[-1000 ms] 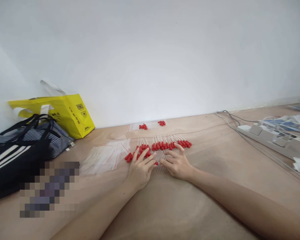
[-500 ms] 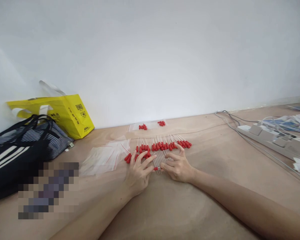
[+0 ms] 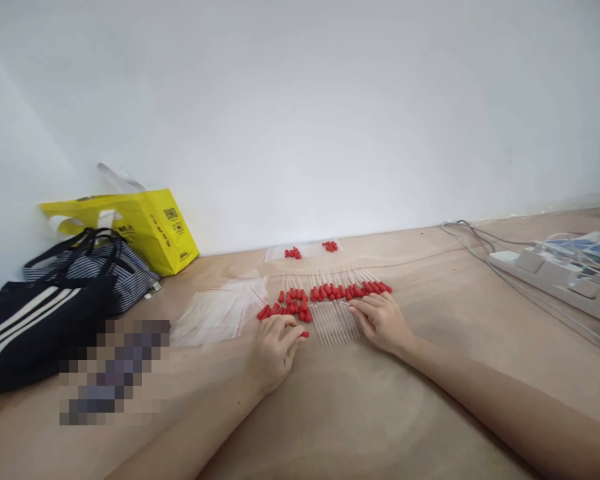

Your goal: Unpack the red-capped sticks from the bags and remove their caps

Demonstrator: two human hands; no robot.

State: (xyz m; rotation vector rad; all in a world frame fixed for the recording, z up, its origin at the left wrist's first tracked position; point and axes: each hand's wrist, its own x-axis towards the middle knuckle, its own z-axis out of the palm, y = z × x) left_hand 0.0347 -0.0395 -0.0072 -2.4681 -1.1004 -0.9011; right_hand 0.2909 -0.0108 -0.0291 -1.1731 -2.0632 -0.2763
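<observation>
The person's left hand (image 3: 276,350) rests low over the tabletop (image 3: 330,413), its fingers curled and its thumb and fingertips pinching one red bulb (image 3: 305,334), which pokes out toward the right. The right hand (image 3: 383,323) has its fingers bent and drawn together, the tips at the upper end of a set of bare transparent tubes (image 3: 335,327); the tips are too small in view to tell whether they grip a tube or only touch it.

The bare tubes lie side by side between the two hands. Just beyond them runs a row of red-capped tubes (image 3: 350,291), and a cluster of red bulbs (image 3: 291,308) sits near the left fingertips.

A yellow bag (image 3: 165,230) carries a square printed code and dark lettering too small to read. The black bag (image 3: 45,333) in front of it bears white stripes.

The tabletop's far edge meets the wall (image 3: 330,120), with a filled plastic bag (image 3: 306,252) lying near it. Transparent bags (image 3: 220,310) spread left of the bulbs. Wood shows between the forearms, and a broad stretch of it separates the right hand from the power strip (image 3: 555,273).
</observation>
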